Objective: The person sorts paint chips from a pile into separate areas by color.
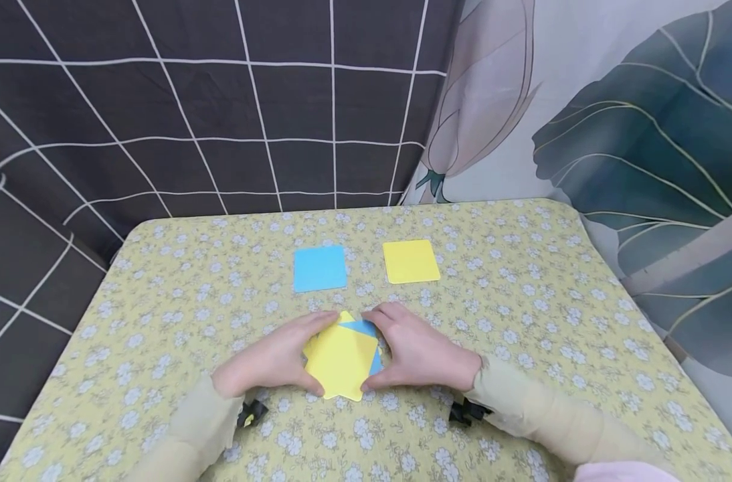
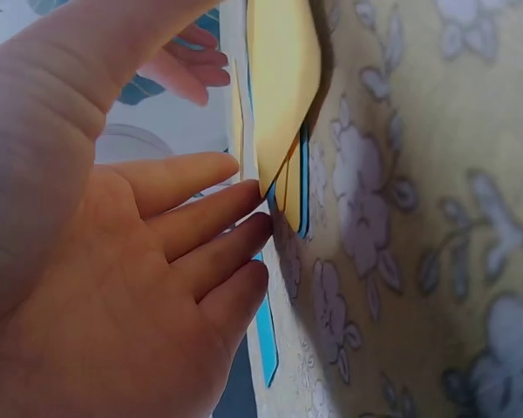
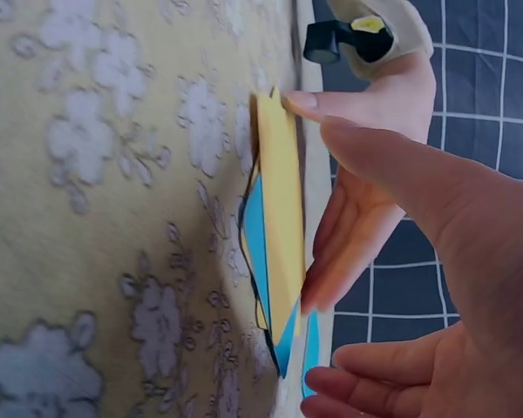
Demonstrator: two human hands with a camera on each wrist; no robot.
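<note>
A loose pile of square yellow and blue cards lies on the flowered cloth in front of me, its corners fanned out. The top yellow card (image 1: 342,360) covers most of the pile, and a blue card (image 1: 375,361) sticks out at its right. My left hand (image 1: 272,361) frames the left side with thumb and fingers spread; in the left wrist view its nearly straight fingers (image 2: 231,209) reach a card corner (image 2: 266,165). Around the right side stands my right hand (image 1: 417,348), thumb by the near corner, fingertips at the far edge.
Beyond the pile lie a single blue card (image 1: 320,269) and, to its right, a single yellow card (image 1: 411,261). The table (image 1: 498,308) has a flowered cover. A dark gridded curtain (image 1: 294,100) hangs behind it, with a leaf-patterned cloth (image 1: 649,147) at the right.
</note>
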